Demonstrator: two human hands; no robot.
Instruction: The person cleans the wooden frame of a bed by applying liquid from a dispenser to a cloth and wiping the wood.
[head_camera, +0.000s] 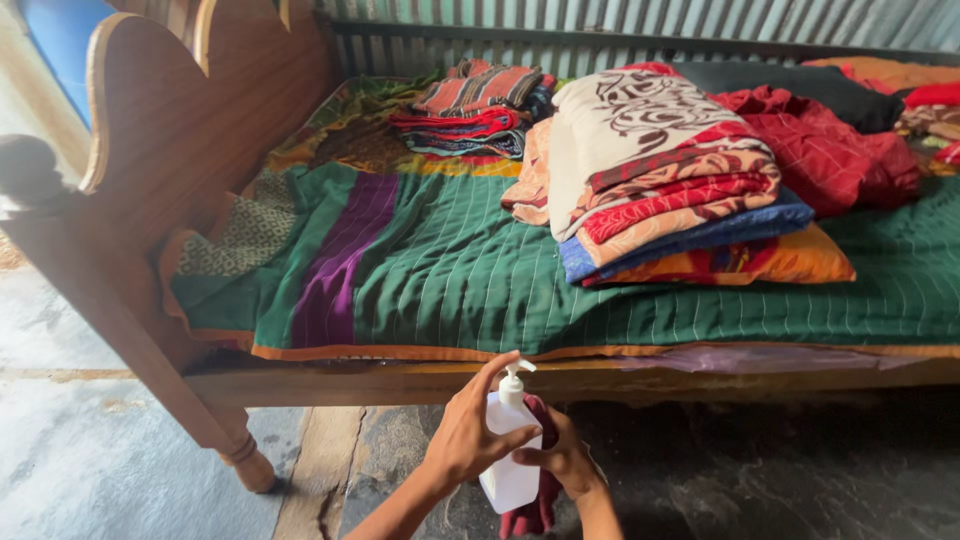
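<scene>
Low in the head view, my left hand (468, 432) wraps around a white pump bottle (507, 478), its index finger lifted toward the pump head. My right hand (567, 460) holds the bottle's other side together with a dark red cloth (538, 505) that hangs below it. Both hands are in front of the wooden bed frame (400, 380), above the stone floor.
A bed with a green and purple quilt (450, 270) fills the middle. A stack of folded blankets (670, 190) and a smaller folded pile (475, 110) lie on it, with red and black clothes (830, 130) at the right. A carved wooden headboard (170, 130) stands left; corrugated wall behind.
</scene>
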